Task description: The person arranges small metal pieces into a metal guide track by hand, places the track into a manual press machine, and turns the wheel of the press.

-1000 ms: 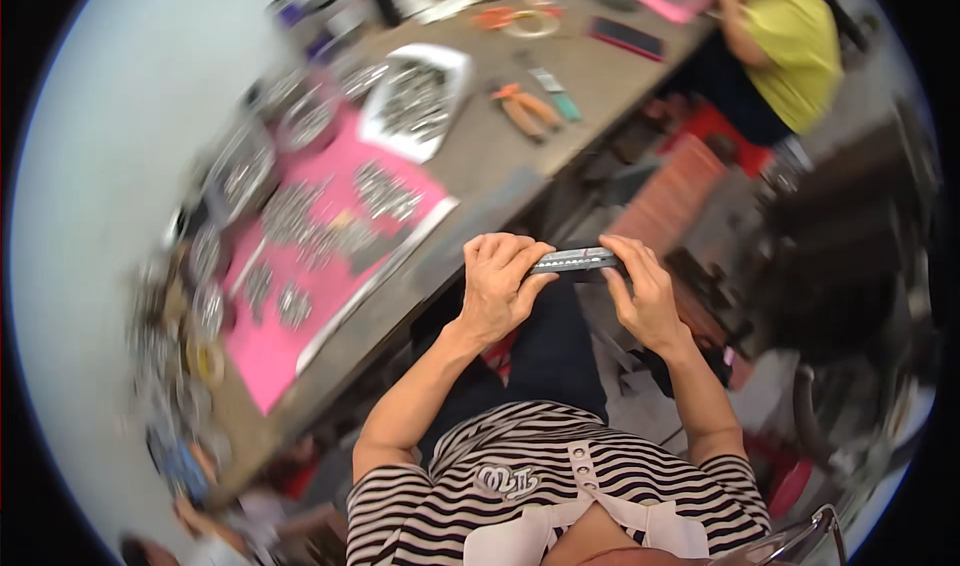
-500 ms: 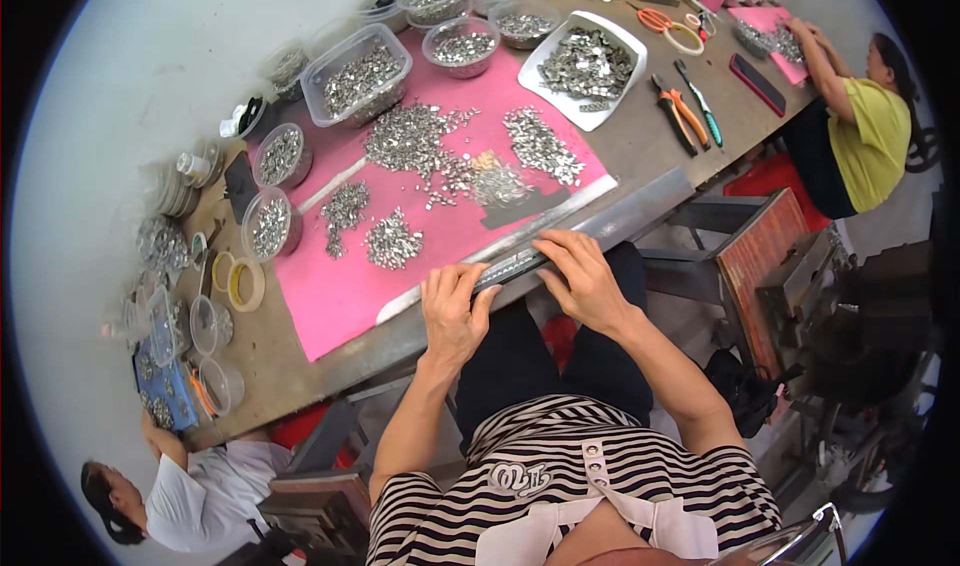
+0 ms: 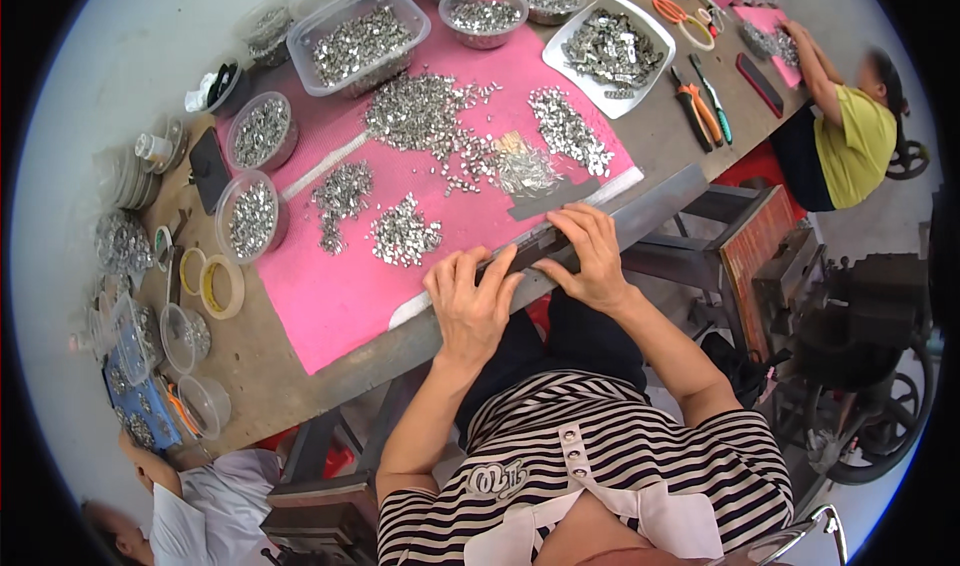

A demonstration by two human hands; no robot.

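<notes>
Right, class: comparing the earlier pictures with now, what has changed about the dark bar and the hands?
The left hand and right hand have brought the dark bar from over the lap to the table's edge, turning it so its shiny row no longer shows. Neither has let go. The metal piles and pliers look unmoved.

a plain pale grey wall (image 3: 110, 96) fills the left side. a long brown workbench (image 3: 262, 386) runs diagonally across the room on grey metal supports (image 3: 680, 260). at right, a red seat (image 3: 757, 168), a worn reddish-brown wooden tabletop (image 3: 752, 266) and a dark machine (image 3: 872, 301) with a spoked handwheel (image 3: 884, 413) stand over a grey floor (image 3: 905, 204).
</notes>
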